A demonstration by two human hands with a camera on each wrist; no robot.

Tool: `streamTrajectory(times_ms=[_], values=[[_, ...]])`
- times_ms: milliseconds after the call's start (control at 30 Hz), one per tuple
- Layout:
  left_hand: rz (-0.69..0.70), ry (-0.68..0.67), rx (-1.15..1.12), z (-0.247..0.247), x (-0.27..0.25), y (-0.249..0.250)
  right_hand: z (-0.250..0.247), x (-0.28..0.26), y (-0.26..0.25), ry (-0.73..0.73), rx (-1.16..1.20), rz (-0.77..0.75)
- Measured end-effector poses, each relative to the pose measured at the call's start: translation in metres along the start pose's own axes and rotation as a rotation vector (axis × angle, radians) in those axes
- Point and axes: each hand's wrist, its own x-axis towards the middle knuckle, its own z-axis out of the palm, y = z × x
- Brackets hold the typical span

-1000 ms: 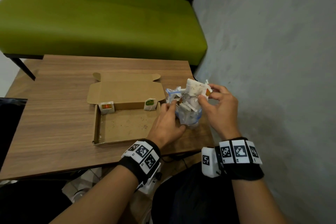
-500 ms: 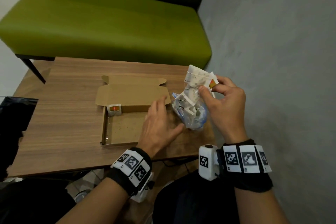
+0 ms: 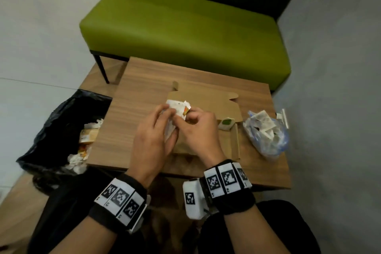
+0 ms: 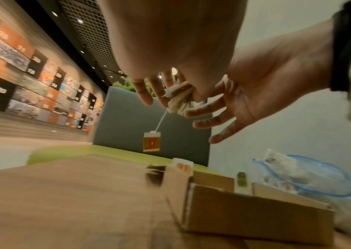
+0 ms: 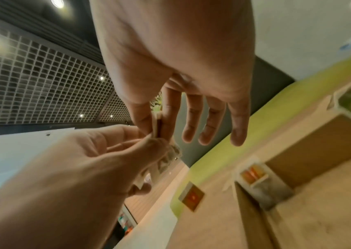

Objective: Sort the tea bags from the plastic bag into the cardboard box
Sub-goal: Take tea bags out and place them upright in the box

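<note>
Both hands meet above the open cardboard box (image 3: 235, 140). My left hand (image 3: 165, 110) and right hand (image 3: 190, 117) together pinch one white tea bag (image 3: 177, 107). In the left wrist view the tea bag (image 4: 178, 99) is bunched in the fingertips, and its orange tag (image 4: 152, 142) hangs on a string. My right thumb and forefinger (image 5: 146, 121) pinch white paper. An orange-tagged tea bag (image 4: 183, 166) and a green-tagged tea bag (image 3: 226, 122) stand at the box's back corners. The clear plastic bag (image 3: 266, 134), holding several tea bags, lies on the table right of the box.
The wooden table (image 3: 144, 88) stands in front of a green bench (image 3: 185, 27), with a grey wall close on the right. On the floor to the left is a black rubbish bag (image 3: 55, 130) with paper waste inside. The box lid (image 3: 206, 99) lies folded back.
My right hand has pulled a tea bag out of the plastic bag and carried it left over the box. My left hand has let go of the plastic bag and taken hold of the tea bag.
</note>
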Motion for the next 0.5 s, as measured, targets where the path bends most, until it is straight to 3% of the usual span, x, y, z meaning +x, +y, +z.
streamTrajectory(times_ms=[133,233,367,500], values=[[-0.178,-0.081,-0.140,-0.020,-0.009,-0.032,0.037,-0.003,0.003,-0.105,0.039,0.056],[-0.475,-0.114,-0.294,-0.017,-0.012,-0.053,0.047,-0.005,0.006,-0.160,0.042,0.099],[-0.896,-0.100,-0.516,-0.005,-0.011,-0.072,0.042,-0.004,0.010,-0.126,-0.116,0.134],[-0.935,-0.172,-0.408,0.004,-0.006,-0.076,0.027,0.001,0.015,-0.013,-0.283,0.054]])
